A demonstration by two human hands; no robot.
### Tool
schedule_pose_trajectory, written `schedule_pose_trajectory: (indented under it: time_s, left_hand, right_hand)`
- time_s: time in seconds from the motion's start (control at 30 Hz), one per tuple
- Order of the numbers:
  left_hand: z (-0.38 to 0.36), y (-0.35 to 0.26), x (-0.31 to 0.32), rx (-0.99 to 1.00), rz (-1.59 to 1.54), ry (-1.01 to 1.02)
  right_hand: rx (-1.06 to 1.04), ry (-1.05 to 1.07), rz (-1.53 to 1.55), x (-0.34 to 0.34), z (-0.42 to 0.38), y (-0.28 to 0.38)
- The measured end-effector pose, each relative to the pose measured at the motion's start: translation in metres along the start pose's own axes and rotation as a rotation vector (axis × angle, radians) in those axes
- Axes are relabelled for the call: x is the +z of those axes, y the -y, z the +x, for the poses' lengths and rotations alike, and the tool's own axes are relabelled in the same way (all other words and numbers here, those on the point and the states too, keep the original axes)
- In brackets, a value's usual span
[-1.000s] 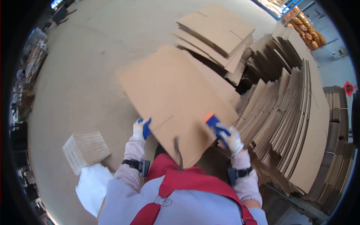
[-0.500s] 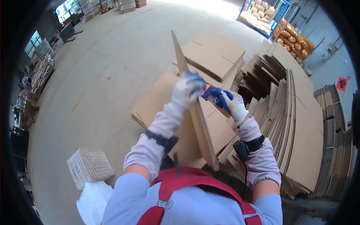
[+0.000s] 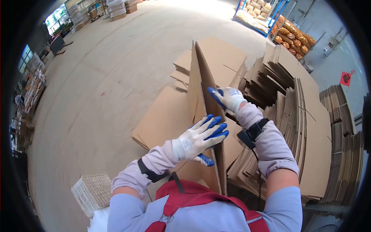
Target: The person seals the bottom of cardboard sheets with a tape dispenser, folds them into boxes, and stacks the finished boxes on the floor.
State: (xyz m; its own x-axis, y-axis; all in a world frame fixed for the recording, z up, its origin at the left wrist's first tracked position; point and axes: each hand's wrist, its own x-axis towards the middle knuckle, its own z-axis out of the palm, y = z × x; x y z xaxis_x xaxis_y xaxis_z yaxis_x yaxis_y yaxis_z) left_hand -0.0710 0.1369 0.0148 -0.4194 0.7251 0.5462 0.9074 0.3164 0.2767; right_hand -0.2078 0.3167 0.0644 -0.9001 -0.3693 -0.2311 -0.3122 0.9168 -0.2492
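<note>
A folded brown cardboard sheet [image 3: 206,73] stands on edge in front of me, its two panels close together. My left hand [image 3: 197,140], in a white glove with blue-coated fingers, is spread over the near part of the sheet's upper edges. Farther along, my right hand [image 3: 230,99], gloved the same way, is at the right panel with its blue fingers stretched toward the board. Some of its fingers are hidden, and no tool shows in it. Flat cardboard sheets [image 3: 162,116] lie beneath the standing one.
Stacked cardboard [image 3: 305,127] leans in a long row at my right, with tied bundles [image 3: 340,154] beyond. A white plastic crate [image 3: 91,191] sits on the floor at lower left. Filled mesh sacks [image 3: 291,36] and a blue-framed rack [image 3: 255,19] stand at the far right.
The blue and orange item between my hands is out of sight. My left hand has come nearer and spread its fingers; my right hand has shifted slightly. The folded sheet shows more of its inner face.
</note>
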Motion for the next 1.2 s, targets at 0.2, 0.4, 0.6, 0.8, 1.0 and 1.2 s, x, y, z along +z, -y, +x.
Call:
schedule_pose_trajectory:
  time_s: [0.2, 0.4, 0.6, 0.8, 1.0, 1.2]
  left_hand:
    - [0.011, 0.019, 0.014, 0.079, 0.233, -0.009]
    - [0.021, -0.009, -0.052, 0.044, 0.363, 0.233]
    - [-0.045, -0.011, -0.104, -0.345, 0.213, 0.485]
    - [-0.023, -0.034, -0.117, -0.861, -0.803, 0.753]
    - [0.030, -0.151, 0.021, -0.713, -0.454, 0.890]
    - [-0.005, -0.080, 0.052, -1.082, -0.843, 1.087]
  right_hand:
    - [0.108, -0.015, -0.215, 0.003, 0.011, -0.023]
    - [0.058, -0.195, -0.078, -0.012, -0.037, -0.072]
    - [-0.052, -0.344, 0.059, 0.052, -0.198, -0.124]
    - [-0.187, -0.300, -0.139, 0.045, -0.190, -0.086]
    - [-0.246, -0.147, -0.152, 0.033, -0.166, -0.074]
    - [-0.326, -0.271, -0.075, 0.043, -0.167, -0.094]
